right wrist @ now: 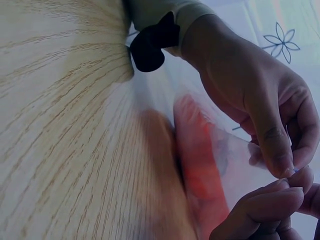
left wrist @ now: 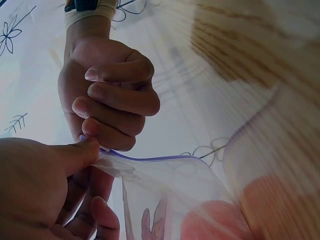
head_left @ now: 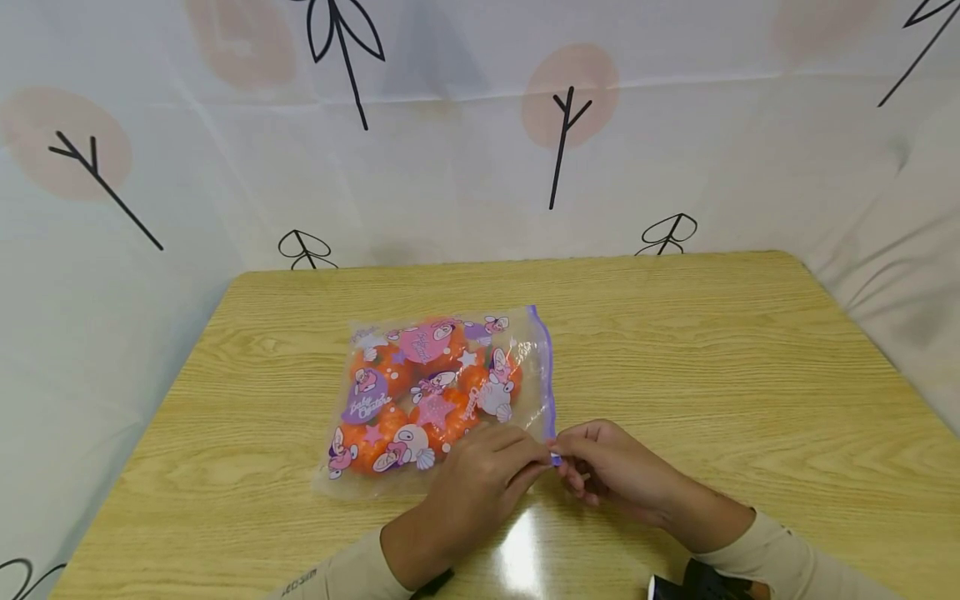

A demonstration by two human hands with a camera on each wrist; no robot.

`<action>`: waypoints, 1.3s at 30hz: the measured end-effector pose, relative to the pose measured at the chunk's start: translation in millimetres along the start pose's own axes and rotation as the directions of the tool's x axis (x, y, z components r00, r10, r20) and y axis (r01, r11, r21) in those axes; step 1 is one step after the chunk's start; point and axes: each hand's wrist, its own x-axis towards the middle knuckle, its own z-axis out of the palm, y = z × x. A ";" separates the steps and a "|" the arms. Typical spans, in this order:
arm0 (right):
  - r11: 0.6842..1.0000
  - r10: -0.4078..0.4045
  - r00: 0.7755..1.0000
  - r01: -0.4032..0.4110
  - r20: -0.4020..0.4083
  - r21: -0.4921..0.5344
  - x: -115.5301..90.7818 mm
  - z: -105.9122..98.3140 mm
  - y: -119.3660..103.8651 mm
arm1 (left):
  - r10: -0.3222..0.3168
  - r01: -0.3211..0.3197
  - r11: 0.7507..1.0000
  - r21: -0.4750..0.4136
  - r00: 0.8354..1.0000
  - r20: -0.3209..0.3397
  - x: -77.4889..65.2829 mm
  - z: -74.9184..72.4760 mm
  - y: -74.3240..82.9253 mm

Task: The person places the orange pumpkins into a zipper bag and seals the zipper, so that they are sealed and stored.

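A clear zip bag (head_left: 528,387) printed with pink and purple cartoon shells lies flat on the table. Several round orange fruits (head_left: 453,425), perhaps tangerines, show through its plastic. Along its right side runs a purple zip strip (head_left: 552,375). At the strip's near end, my left hand (head_left: 480,475) pinches the bag's corner between thumb and finger. From the right, my right hand (head_left: 618,471) pinches the same end, where a small whitish piece shows, possibly the slider. In the left wrist view the fingertips of both hands nearly meet at the purple edge (left wrist: 165,158).
The wood-grain table (head_left: 712,358) extends around the bag on all sides. A white cloth (head_left: 450,183) with plant drawings and pink spots hangs behind and at the sides. Near the front edge, a dark wrist device (head_left: 705,579) sits by the right sleeve.
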 end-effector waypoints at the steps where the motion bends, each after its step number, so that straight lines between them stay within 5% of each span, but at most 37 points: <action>1: 1.000 0.001 1.000 -0.001 -0.003 -0.001 0.0 0.4 -0.2 | -0.001 0.001 1.000 -0.003 1.000 0.001 0.0 -0.4 0.0; 20: 1.000 0.030 0.998 -0.030 -0.057 -0.008 0.6 7.9 -3.5 | 0.014 -0.013 0.998 -0.059 1.000 0.016 0.3 -5.9 -0.2; 29: 0.997 0.046 0.999 -0.046 0.009 0.065 -3.8 9.7 -7.3 | 0.028 -0.028 1.000 0.005 0.999 -0.045 1.8 -7.3 -0.2; 39: 0.998 0.057 0.998 -0.056 -0.012 0.041 -3.6 13.9 -8.7 | -0.013 0.013 1.000 0.011 1.000 -0.012 1.2 -11.3 0.1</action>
